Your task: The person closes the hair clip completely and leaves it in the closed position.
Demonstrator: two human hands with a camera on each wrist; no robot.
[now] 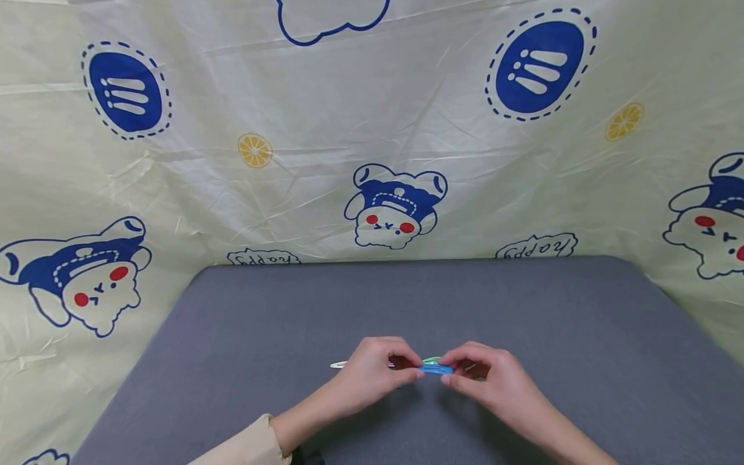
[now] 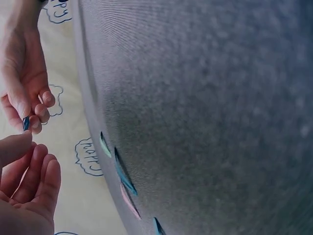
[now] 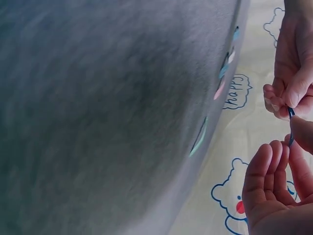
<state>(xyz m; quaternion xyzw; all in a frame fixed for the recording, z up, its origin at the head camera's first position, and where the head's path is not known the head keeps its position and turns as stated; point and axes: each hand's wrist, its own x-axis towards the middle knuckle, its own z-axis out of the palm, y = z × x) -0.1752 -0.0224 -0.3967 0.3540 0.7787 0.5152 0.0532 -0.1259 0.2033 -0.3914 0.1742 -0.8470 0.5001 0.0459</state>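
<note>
A blue snap hair clip [image 1: 436, 369] is held up between both hands, over the near middle of the table. My left hand [image 1: 374, 368] pinches its left end with thumb and index finger. At the other end, my right hand [image 1: 494, 378] pinches it the same way. Right behind it in the head view shows a green hair clip [image 1: 431, 360] on the table. A white hair clip [image 1: 338, 365] pokes out to the left of my left hand. The left wrist view shows a pink clip [image 2: 129, 201] and a blue clip [image 2: 125, 174] lying close together.
The table [image 1: 261, 310] has a grey cloth top. Behind it hangs a pale printed curtain [image 1: 314, 103] with bears and orange slices. Another blue clip [image 2: 157, 226] lies at the bottom of the left wrist view. A beige sleeve [image 1: 250, 444] covers my left forearm.
</note>
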